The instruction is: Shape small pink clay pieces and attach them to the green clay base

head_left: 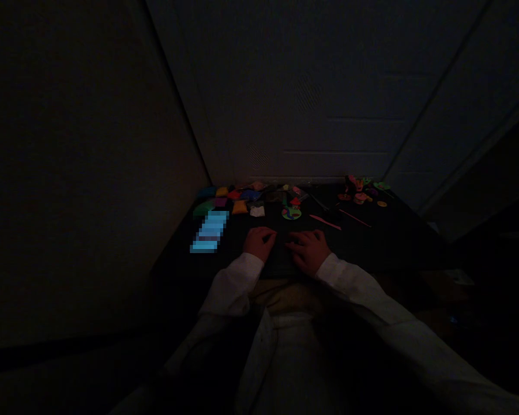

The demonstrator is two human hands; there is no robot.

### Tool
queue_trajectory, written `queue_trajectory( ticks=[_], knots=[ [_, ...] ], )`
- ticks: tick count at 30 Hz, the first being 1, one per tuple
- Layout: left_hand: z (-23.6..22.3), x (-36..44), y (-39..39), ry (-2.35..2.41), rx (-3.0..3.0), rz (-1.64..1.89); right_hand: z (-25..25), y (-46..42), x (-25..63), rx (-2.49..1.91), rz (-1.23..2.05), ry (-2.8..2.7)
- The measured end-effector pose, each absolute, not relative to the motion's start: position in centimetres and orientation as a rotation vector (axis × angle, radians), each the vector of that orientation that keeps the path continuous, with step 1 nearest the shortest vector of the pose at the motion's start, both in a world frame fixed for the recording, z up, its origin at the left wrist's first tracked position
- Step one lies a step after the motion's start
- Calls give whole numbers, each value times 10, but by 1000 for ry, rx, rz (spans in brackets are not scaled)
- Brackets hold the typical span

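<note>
In the dim head view, both of my hands rest low over the black tabletop (268, 268), a small gap between them. My left hand (258, 244) is curled, thumb and fingertips close together; whatever they may hold is too dark to make out. Facing it, my right hand (310, 251) has its fingers stretched toward the left and slightly apart, with nothing visible in them. Just beyond the hands lies a round green disc (291, 213) with blue and red patches. A pink modelling knife (326, 222) lies past the right hand.
Several coloured packets, among them an orange packet (239, 207) and a white packet (257, 208), line the back left. A lit phone (210, 231) lies at left. A thin pink stick (355, 218) and small colourful figures (360, 197) lie at right. A pale wall (328, 104) rises behind.
</note>
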State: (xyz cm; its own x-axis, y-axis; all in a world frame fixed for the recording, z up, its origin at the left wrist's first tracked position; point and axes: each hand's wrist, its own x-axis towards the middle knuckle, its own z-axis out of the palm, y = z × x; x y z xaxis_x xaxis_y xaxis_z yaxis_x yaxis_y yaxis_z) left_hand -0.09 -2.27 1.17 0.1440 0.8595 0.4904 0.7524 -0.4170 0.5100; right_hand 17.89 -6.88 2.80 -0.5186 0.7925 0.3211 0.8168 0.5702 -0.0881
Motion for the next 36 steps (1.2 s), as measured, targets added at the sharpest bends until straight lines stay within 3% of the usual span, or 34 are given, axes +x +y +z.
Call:
queue_trajectory(
  ticks=[36],
  knots=[
    [14, 1, -24, 1655, 2234, 1159, 33, -69, 169, -1313, -126, -2502]
  ],
)
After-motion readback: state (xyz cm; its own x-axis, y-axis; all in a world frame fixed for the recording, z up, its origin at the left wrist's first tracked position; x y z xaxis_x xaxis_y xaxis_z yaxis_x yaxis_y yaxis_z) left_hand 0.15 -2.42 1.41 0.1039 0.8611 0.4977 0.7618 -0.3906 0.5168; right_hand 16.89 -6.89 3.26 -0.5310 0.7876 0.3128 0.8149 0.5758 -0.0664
